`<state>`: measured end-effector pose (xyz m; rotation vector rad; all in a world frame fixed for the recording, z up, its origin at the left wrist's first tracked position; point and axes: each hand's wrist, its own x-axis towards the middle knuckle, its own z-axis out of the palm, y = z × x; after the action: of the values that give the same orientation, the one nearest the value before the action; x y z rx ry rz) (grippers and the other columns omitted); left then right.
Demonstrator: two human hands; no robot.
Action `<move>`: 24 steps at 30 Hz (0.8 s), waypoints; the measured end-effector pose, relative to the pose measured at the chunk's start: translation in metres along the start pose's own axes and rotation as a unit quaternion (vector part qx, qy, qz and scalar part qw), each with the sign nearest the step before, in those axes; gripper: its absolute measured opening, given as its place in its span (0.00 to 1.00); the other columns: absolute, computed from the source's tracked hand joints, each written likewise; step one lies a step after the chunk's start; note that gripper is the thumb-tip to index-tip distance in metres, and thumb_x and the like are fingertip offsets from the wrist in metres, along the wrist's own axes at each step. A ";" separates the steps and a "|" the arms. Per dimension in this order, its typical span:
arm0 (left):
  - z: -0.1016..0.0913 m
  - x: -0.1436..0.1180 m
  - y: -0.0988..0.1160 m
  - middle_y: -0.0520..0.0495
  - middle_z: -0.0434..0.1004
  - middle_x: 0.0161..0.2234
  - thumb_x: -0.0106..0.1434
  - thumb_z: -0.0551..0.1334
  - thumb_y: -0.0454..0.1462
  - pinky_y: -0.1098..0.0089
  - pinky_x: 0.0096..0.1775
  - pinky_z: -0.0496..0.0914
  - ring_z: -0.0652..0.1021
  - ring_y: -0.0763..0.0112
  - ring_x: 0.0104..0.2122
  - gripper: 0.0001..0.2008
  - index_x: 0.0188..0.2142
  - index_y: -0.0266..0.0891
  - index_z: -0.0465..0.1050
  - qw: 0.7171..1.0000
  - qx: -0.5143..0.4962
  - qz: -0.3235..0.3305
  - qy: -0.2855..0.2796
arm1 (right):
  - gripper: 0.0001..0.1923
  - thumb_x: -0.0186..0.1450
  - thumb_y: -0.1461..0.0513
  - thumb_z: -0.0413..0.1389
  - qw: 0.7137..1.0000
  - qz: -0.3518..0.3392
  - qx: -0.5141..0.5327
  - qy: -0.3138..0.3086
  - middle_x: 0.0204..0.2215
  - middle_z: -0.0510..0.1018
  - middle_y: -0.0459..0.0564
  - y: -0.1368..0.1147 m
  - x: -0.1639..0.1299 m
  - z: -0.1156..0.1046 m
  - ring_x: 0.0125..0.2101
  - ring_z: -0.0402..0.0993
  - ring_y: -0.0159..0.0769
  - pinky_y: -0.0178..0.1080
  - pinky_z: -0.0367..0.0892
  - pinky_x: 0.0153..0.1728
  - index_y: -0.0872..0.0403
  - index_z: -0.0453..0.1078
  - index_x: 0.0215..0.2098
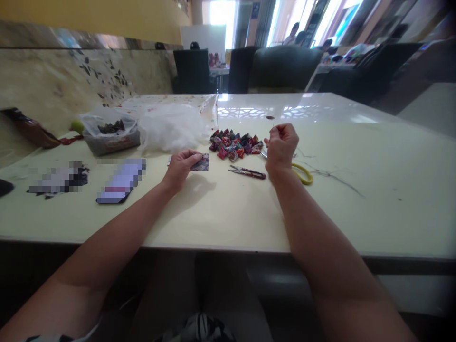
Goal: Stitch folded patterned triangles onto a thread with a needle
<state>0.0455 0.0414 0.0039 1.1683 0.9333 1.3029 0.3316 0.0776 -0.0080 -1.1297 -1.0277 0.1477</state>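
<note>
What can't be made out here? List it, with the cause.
All in the head view:
Whatever the right hand may pinch: too small.
Flat patterned grey cloth piece: partly hidden by left hand.
Yellow curved handle: partly behind right wrist.
Slanted black-edged rectangular phone: screen pixelated.
Dark rounded object: cut off by left edge.

Matt cloth patch (203, 163), smooth glossy tabletop (228, 213), metal-bladed snips (247, 172), crinkled translucent plastic bag (112, 143).

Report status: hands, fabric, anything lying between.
Left hand pinching small grey patterned fabric piece. Right hand closed, contents unclear. Brown-handled metal snips lying between both.
</note>
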 end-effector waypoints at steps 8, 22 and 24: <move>0.000 0.001 -0.001 0.49 0.82 0.28 0.48 0.79 0.41 0.71 0.35 0.74 0.78 0.74 0.27 0.15 0.30 0.36 0.81 1.000 0.003 0.011 -0.013 | 0.08 0.73 0.62 0.53 0.991 -0.040 -0.045 -0.120 0.28 0.65 0.45 -0.032 -0.020 0.010 0.30 0.65 0.33 0.39 0.65 0.33 0.50 0.65 0.34; 0.001 -0.004 -0.001 0.47 0.83 0.30 0.50 0.78 0.43 0.69 0.36 0.75 0.79 0.72 0.29 0.15 0.31 0.37 0.81 0.997 0.036 0.032 -0.056 | 0.07 0.64 0.65 0.60 0.951 0.007 -0.006 -0.310 0.25 0.72 0.44 -0.084 -0.073 0.027 0.29 0.65 0.33 0.39 0.63 0.36 0.52 0.70 0.28; 0.001 -0.004 -0.001 0.47 0.83 0.30 0.52 0.77 0.42 0.68 0.36 0.75 0.79 0.71 0.29 0.13 0.32 0.37 0.81 0.996 0.049 0.035 -0.058 | 0.08 0.64 0.66 0.59 0.951 0.009 -0.010 -0.309 0.24 0.72 0.43 -0.086 -0.072 0.027 0.28 0.65 0.33 0.39 0.62 0.35 0.51 0.69 0.28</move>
<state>0.0460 0.0375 0.0025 1.3500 0.8859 1.2417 0.2388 0.0141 0.0183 -1.1354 -1.5728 0.5326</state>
